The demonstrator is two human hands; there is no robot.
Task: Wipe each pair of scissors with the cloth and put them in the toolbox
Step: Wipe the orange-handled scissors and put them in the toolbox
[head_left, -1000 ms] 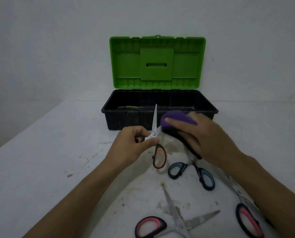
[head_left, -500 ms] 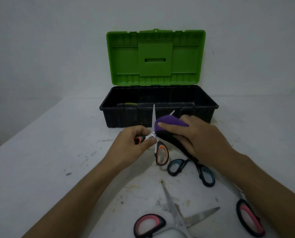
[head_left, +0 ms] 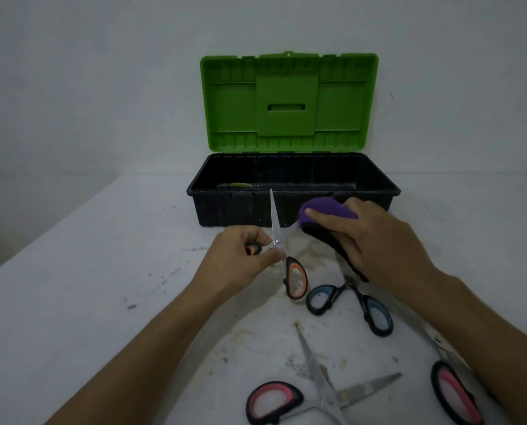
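Where right hand [head_left: 379, 237] wraps cloth [head_left: 326, 210], 2nd blade's hidden.

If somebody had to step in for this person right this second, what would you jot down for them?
Left hand grips the orange-handled scissors, open, one blade pointing up.
Right hand holds the purple cloth over the other blade.
Toolbox stands open behind; something slim and green lies inside, no scissors visible in it.
On the table: blue-handled scissors, open pink-handled scissors, a second pink-handled pair partly under the right forearm.
Left: finish wiping this pair, box it, then wipe and box the other three.
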